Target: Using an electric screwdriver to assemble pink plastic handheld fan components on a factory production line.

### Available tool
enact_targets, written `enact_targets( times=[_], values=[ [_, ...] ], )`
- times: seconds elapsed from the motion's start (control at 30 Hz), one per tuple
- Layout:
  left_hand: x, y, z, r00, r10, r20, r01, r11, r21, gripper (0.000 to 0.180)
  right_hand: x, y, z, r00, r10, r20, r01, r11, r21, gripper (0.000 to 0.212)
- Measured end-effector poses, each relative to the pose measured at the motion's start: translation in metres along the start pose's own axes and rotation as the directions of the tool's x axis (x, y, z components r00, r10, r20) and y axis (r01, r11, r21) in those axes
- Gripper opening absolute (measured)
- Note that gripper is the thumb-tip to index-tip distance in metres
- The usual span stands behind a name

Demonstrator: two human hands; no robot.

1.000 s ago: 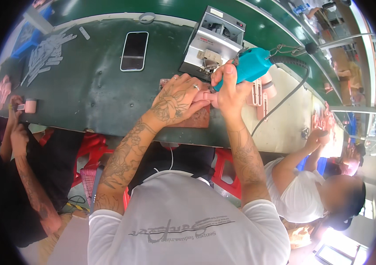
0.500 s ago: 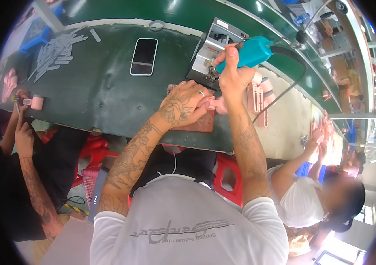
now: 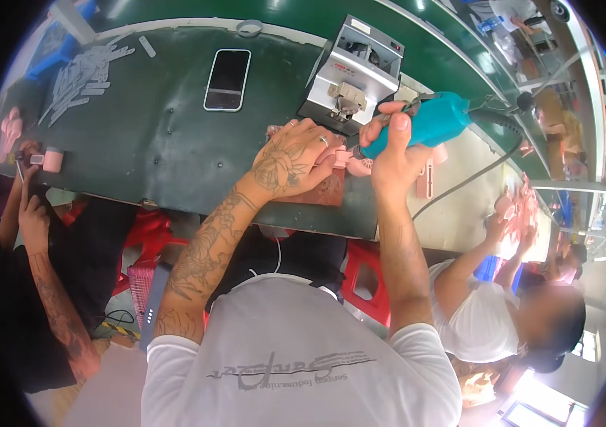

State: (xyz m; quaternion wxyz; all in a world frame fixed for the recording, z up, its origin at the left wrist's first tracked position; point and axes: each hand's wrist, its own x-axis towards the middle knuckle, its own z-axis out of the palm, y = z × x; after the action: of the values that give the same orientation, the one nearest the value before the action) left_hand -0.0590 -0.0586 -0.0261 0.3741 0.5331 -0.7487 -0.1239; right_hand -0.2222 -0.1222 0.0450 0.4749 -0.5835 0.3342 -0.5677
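Note:
My right hand (image 3: 390,146) grips a teal electric screwdriver (image 3: 437,122), its tip pointing down-left at a small pink plastic part (image 3: 354,162). My left hand (image 3: 290,160) presses on that pink part and holds it down on a reddish-brown mat (image 3: 324,191) at the front edge of the dark green table (image 3: 153,135). A black cable (image 3: 481,171) runs from the screwdriver off to the right.
A grey box-shaped machine (image 3: 353,75) stands just behind my hands. A black phone (image 3: 227,80) lies to its left, with several pale strips (image 3: 82,75) at the far left. Other pink parts (image 3: 427,178) lie right. Other people work on both sides (image 3: 33,206) (image 3: 509,220).
My right hand has lifted and tilted the screwdriver, so its body now points right and its tip meets the pink part. My left hand has stayed on the part.

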Motion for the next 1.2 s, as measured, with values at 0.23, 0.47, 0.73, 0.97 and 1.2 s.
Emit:
enact_targets(
  times=[0.23,0.47,0.73,0.97,1.2],
  values=[
    [0.002,-0.002,0.000,1.000,0.010,0.024,-0.010,1.000,-0.025,0.034,-0.009,0.005,-0.007,0.998,0.007,0.067,-0.007,1.000,-0.006,0.032],
    [0.004,0.006,-0.002,1.000,0.001,0.027,-0.001,1.000,-0.001,0.033,-0.016,0.018,-0.010,0.998,0.032,0.062,-0.030,0.999,-0.034,0.038],
    [0.006,0.003,-0.001,0.993,-0.044,0.109,0.043,0.999,0.008,0.034,-0.017,0.024,-0.010,0.995,0.029,0.098,-0.025,0.999,-0.036,0.036],
    [0.005,0.002,-0.003,0.999,0.019,0.025,-0.020,0.999,0.028,0.032,-0.021,0.025,-0.003,0.997,-0.004,0.077,0.005,1.000,-0.022,0.032],
    [-0.030,0.020,-0.015,0.982,0.190,0.021,-0.191,0.974,0.126,0.022,-0.047,-0.027,-0.017,0.976,0.198,-0.085,-0.157,0.924,0.349,0.047]
  ],
)
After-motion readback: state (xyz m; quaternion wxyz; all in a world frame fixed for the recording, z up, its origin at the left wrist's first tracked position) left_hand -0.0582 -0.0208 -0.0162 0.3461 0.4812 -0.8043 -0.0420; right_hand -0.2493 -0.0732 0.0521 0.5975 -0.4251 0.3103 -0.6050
